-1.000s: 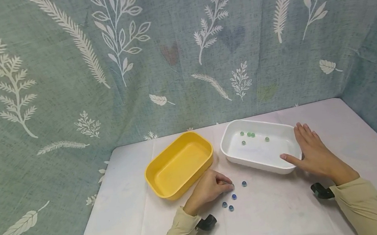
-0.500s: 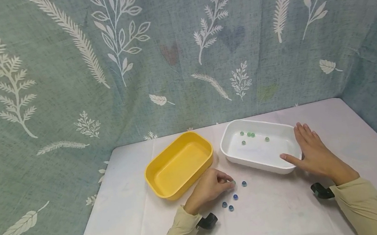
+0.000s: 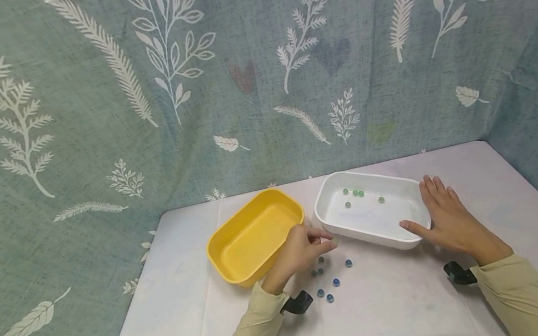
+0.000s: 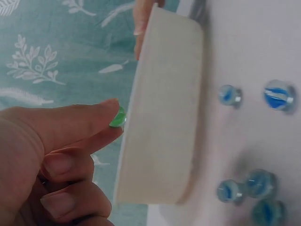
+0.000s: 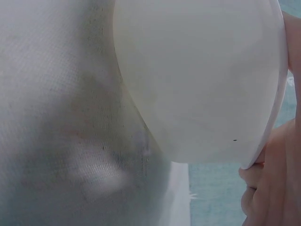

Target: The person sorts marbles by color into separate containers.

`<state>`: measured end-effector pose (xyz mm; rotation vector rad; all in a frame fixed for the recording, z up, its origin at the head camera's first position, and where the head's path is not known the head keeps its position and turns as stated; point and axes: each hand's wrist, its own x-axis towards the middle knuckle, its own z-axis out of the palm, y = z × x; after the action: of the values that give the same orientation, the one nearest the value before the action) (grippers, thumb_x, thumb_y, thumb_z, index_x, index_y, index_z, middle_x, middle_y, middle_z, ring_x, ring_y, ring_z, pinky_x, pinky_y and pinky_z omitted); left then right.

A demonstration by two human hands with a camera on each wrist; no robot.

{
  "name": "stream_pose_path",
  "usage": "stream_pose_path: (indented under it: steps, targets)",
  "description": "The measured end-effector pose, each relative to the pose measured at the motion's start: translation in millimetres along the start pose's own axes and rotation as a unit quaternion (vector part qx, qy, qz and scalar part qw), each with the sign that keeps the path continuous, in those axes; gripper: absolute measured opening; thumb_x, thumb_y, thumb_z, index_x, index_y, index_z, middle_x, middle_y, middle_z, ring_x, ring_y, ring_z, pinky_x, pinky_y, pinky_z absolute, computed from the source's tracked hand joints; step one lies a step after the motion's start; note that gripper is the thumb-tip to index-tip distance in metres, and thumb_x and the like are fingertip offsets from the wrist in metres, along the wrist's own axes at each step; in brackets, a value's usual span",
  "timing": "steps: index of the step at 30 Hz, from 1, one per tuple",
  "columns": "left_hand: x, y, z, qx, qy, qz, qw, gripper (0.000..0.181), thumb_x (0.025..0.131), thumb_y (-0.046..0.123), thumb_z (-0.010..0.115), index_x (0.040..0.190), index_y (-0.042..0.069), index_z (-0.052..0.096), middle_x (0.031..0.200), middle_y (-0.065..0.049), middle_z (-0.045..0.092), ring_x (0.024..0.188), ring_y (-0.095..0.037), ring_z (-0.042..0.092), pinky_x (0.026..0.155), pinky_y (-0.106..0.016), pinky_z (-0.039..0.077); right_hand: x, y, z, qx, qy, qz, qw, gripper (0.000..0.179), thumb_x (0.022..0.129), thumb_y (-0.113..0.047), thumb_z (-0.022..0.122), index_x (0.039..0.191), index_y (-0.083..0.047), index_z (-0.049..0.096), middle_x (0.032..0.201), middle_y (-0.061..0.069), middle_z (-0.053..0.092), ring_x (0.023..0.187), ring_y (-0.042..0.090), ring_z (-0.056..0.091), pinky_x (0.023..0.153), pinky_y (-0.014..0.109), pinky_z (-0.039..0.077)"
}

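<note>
My left hand pinches a green marble between thumb and index finger, its other fingers curled below. In the left wrist view the marble is right at the rim of the white tray. In the head view the hand hovers between the trays, off the white tray's near left corner. Several green marbles lie inside the white tray. My right hand rests on that tray's right end with straight fingers, thumb spread over the near rim. Several blue marbles lie on the table below my left hand.
A yellow tray stands left of the white one, partly covered by my left hand. A white cloth covers the table. Behind it hangs a green leaf-patterned curtain.
My left hand has lifted the green marble and moved it away from me toward the white tray, uncovering several marbles beneath. One blue marble shifted slightly right. My right hand stays put.
</note>
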<state>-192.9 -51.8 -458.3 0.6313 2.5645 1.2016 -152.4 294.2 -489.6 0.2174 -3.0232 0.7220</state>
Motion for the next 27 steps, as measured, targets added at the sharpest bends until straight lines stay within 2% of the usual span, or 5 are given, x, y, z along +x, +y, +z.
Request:
stream_pose_path:
  steps: [5,16,27]
  targets:
    - [3.4,9.6,-6.2,0.004,0.007,0.004,1.0000,0.019,0.090,0.023,0.081,0.104,0.011,0.083,0.062,0.005,0.049,0.057,-0.007,0.044,0.050,-0.018,0.031,-0.1,0,0,-0.003,-0.001,-0.003,1.0000,0.116,0.096,-0.067,0.055,0.159,0.014,0.001,0.169,0.035,-0.007,0.158,0.052,-0.007,0.127,0.068,-0.001]
    - [18.5,23.6,-16.0,0.001,0.037,0.042,0.9984,0.020,0.090,0.025,0.080,0.101,0.009,0.083,0.055,0.006,0.038,0.050,-0.008,0.032,0.049,-0.020,0.025,-1.5,-2,-1,0.000,-0.004,0.010,0.9999,0.118,0.095,-0.069,0.055,0.159,0.014,0.001,0.169,0.035,-0.006,0.159,0.051,-0.008,0.127,0.068,-0.001]
    - [34.3,36.4,-20.5,0.002,0.046,0.038,0.9982,0.019,0.090,0.025,0.080,0.101,0.010,0.084,0.054,0.006,0.036,0.053,-0.008,0.033,0.053,-0.020,0.027,-0.4,0,1,0.002,-0.005,0.011,0.9999,0.119,0.095,-0.069,0.055,0.160,0.013,0.000,0.169,0.034,-0.007,0.159,0.051,-0.008,0.127,0.068,0.000]
